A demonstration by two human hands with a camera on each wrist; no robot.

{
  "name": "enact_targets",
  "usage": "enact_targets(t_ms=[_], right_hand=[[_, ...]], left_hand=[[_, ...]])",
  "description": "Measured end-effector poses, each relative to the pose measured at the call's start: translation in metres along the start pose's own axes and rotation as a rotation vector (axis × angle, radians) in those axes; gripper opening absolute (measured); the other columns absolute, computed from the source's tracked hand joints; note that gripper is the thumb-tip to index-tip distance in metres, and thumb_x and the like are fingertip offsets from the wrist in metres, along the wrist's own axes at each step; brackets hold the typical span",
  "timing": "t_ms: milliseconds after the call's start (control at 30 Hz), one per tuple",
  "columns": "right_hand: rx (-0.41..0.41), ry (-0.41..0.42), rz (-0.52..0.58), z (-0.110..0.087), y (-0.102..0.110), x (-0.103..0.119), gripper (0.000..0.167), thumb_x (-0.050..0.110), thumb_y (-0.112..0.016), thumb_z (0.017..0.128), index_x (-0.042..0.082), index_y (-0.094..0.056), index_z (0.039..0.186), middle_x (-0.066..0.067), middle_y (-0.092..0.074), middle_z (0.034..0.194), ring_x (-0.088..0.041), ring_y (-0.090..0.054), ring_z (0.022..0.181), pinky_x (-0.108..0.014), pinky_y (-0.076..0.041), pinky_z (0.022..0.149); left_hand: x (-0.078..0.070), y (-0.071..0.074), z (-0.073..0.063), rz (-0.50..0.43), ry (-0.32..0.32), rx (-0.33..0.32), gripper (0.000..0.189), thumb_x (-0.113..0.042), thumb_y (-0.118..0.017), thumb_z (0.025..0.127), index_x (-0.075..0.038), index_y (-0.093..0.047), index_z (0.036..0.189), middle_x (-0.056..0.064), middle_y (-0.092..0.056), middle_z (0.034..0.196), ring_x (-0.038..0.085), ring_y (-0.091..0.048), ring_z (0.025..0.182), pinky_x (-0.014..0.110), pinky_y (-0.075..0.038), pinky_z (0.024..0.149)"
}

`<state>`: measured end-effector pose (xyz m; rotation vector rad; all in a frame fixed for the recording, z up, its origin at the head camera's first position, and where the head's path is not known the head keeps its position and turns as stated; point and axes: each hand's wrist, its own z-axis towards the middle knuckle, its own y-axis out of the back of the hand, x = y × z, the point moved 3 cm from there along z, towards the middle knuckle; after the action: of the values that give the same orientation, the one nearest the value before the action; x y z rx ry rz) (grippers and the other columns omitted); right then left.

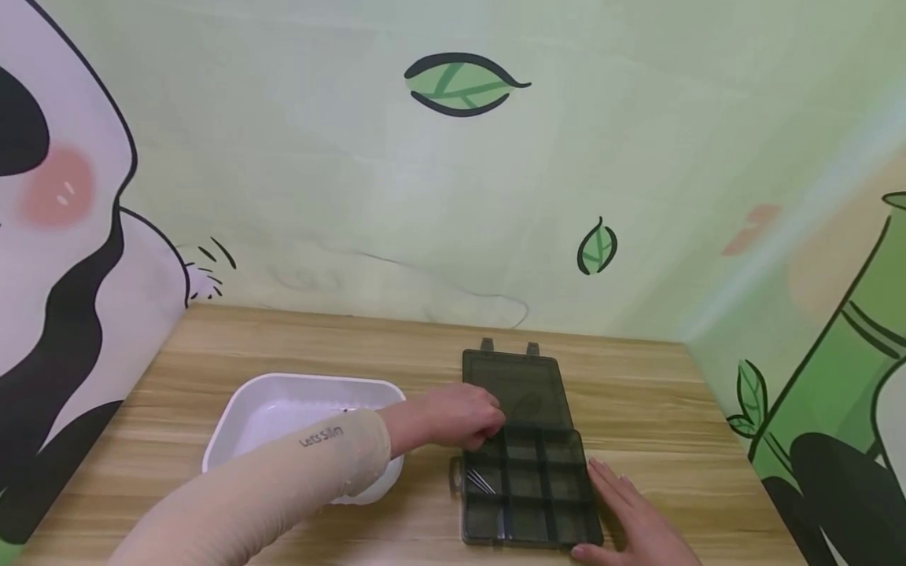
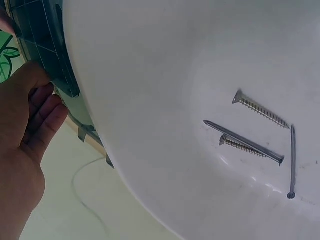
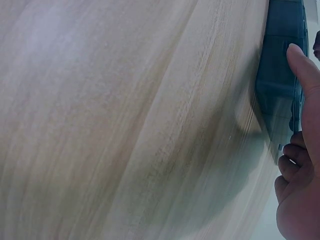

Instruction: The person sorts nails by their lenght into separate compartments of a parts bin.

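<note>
A dark translucent compartment box (image 1: 527, 499) lies with its lid laid back on the wooden table. My left hand (image 1: 463, 415), fingers curled, is over its far-left compartments; whether anything is between the fingertips is hidden. Along the box's right side rest the fingers of my right hand (image 1: 640, 523), its thumb against the near right corner. Several thin silver nails (image 1: 481, 481) lie in a left-hand compartment. To the left stands a white tray (image 1: 304, 383), partly behind the left sleeve. Inside it the left wrist view shows two screws (image 2: 262, 112) and two nails (image 2: 293, 162).
The wooden table (image 1: 658, 417) meets a wall with printed leaves (image 1: 460, 85) at the back. A latch (image 1: 455, 476) sticks out from the box's left side. The left forearm, in a beige sleeve (image 1: 283, 479), crosses over the tray.
</note>
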<state>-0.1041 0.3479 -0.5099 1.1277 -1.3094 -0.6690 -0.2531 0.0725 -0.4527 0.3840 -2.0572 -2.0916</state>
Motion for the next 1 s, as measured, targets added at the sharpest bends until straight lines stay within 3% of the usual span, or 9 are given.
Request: enact_targets(t_ms=[267, 500, 700, 1000], right_hand=[[-0.008, 0.015, 0.001, 0.001, 0.001, 0.003, 0.114, 0.073, -0.078, 0.082, 0.003, -0.039, 0.164, -0.018, -0.042, 0.166, -0.043, -0.045, 0.149, -0.062, -0.036, 0.118], [-0.023, 0.03, -0.015, -0.001, 0.002, 0.004, 0.112, 0.071, -0.079, 0.083, 0.003, -0.04, 0.163, -0.018, -0.044, 0.165, -0.042, -0.047, 0.147, -0.062, -0.038, 0.116], [-0.04, 0.037, -0.025, -0.001, 0.001, 0.003, 0.112, 0.071, -0.079, 0.082, 0.003, -0.041, 0.163, -0.018, -0.045, 0.165, -0.043, -0.047, 0.147, -0.063, -0.04, 0.115], [-0.038, 0.03, -0.039, -0.001, 0.0, 0.003, 0.114, 0.074, -0.077, 0.081, 0.004, -0.04, 0.163, -0.017, -0.044, 0.166, -0.043, -0.047, 0.147, -0.061, -0.04, 0.116]], left_hand=[[0.004, 0.009, -0.008, -0.021, 0.004, -0.022, 0.013, -0.006, -0.078, 0.084, -0.016, -0.07, 0.087, -0.006, -0.061, 0.081, 0.009, -0.056, 0.074, 0.023, -0.049, 0.066], [0.008, 0.027, -0.022, 0.053, 0.006, -0.017, 0.01, -0.009, -0.081, 0.087, -0.014, -0.074, 0.093, -0.003, -0.066, 0.086, 0.013, -0.065, 0.081, 0.026, -0.055, 0.073], [0.013, 0.04, -0.042, 0.032, 0.014, -0.011, 0.012, -0.017, -0.083, 0.091, -0.013, -0.076, 0.1, -0.002, -0.069, 0.093, 0.016, -0.068, 0.089, 0.028, -0.057, 0.079], [0.027, 0.046, -0.085, 0.045, 0.052, -0.035, 0.014, -0.014, -0.085, 0.086, -0.013, -0.074, 0.095, -0.003, -0.068, 0.091, 0.015, -0.066, 0.088, 0.029, -0.057, 0.078]])
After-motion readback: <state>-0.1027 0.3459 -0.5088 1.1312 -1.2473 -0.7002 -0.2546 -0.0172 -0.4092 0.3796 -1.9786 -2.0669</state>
